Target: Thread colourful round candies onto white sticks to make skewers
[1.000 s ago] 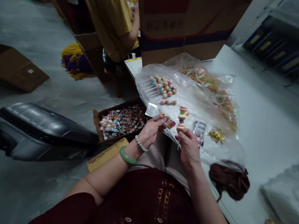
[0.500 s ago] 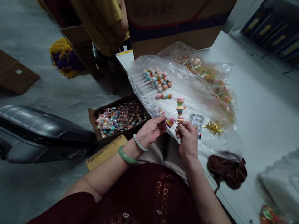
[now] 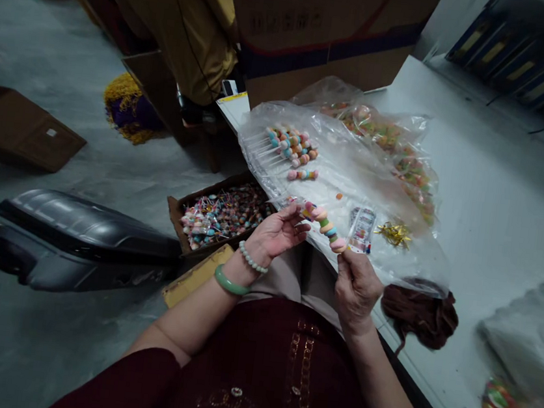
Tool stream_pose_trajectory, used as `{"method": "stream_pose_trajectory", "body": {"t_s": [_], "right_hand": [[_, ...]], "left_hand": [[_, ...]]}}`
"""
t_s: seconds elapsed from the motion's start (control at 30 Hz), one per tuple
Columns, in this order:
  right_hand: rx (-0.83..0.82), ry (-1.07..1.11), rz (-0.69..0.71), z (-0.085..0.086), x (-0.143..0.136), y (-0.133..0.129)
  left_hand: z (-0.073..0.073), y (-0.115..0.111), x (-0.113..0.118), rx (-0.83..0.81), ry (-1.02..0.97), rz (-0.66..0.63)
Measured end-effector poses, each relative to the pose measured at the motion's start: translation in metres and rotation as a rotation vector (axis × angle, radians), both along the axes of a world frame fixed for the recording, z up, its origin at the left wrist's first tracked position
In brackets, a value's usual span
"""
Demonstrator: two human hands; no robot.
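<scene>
My right hand [image 3: 357, 287] pinches the lower end of a candy skewer [image 3: 329, 229] with pink, green, orange and blue pieces, tilted up to the left. My left hand [image 3: 279, 232], palm up with curled fingers, holds a small colourful wrapper [image 3: 307, 209] at its fingertips, close to the skewer's upper end. Beyond the hands, a pile of candy skewers [image 3: 292, 144] and a single skewer [image 3: 303, 175] lie on a clear plastic sheet [image 3: 325, 164]. Gold twist ties [image 3: 394, 234] and a printed packet [image 3: 362, 229] lie to the right.
An open box of wrapped candies [image 3: 221, 218] stands left of the table [image 3: 480, 188]. A brown cloth [image 3: 420, 316] lies at the table edge. A grey suitcase [image 3: 82, 235] stands on the floor. Behind are a large carton [image 3: 321, 33] and a person in yellow [image 3: 188, 31].
The skewer has gone from upright to tilted left, its top now near my left hand. My right hand has moved right and slightly down. A small orange piece now shows on the sheet.
</scene>
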State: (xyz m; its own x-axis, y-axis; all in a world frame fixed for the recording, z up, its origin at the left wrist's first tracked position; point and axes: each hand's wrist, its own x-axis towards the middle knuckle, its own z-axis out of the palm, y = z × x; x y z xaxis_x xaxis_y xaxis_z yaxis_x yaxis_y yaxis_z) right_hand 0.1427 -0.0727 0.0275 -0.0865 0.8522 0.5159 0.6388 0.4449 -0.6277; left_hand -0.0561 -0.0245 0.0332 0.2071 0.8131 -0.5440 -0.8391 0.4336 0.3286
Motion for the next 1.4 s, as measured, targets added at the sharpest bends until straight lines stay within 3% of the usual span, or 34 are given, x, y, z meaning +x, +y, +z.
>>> {"method": "stream_pose_trajectory", "body": {"t_s": [0.27, 0.73, 1.03, 1.4], "right_hand": [[0.12, -0.181, -0.06, -0.006, 0.007, 0.001], [0.073, -0.141, -0.043, -0.006, 0.007, 0.004], [0.376, -0.264, -0.123, -0.005, 0.005, 0.0], [0.562, -0.532, -0.082, -0.01, 0.012, -0.001]], "left_hand": [[-0.003, -0.001, -0.003, 0.002, 0.014, -0.023], [-0.009, 0.002, -0.011, -0.065, -0.016, -0.025], [-0.01, 0.0, -0.009, -0.007, -0.065, -0.035], [-0.006, -0.001, -0.003, 0.008, -0.018, -0.04]]}}
